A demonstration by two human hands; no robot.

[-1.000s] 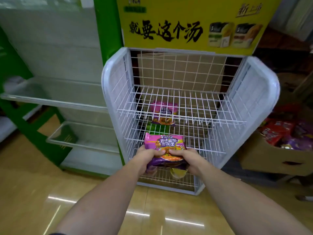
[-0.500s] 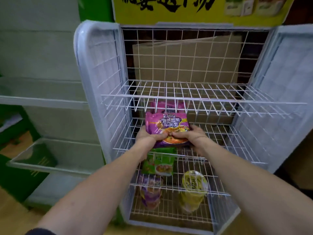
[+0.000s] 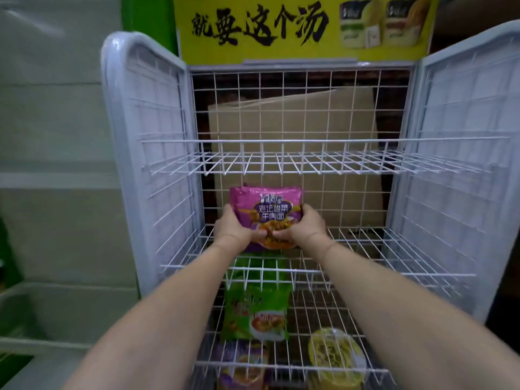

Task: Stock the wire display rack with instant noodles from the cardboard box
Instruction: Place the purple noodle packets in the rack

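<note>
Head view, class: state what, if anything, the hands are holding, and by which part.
Both hands hold one purple noodle packet by its lower half: the left hand grips its lower left edge, the right hand its lower right edge.

Both our bare forearms stretch forward side by side, wrists nearly level. Our left hand (image 3: 235, 230) grips the left edge of the purple packet (image 3: 266, 205), thumb curled across its front. Our right hand (image 3: 305, 229) grips the right edge the same way. Our thumb tips nearly meet low on its face.
</note>
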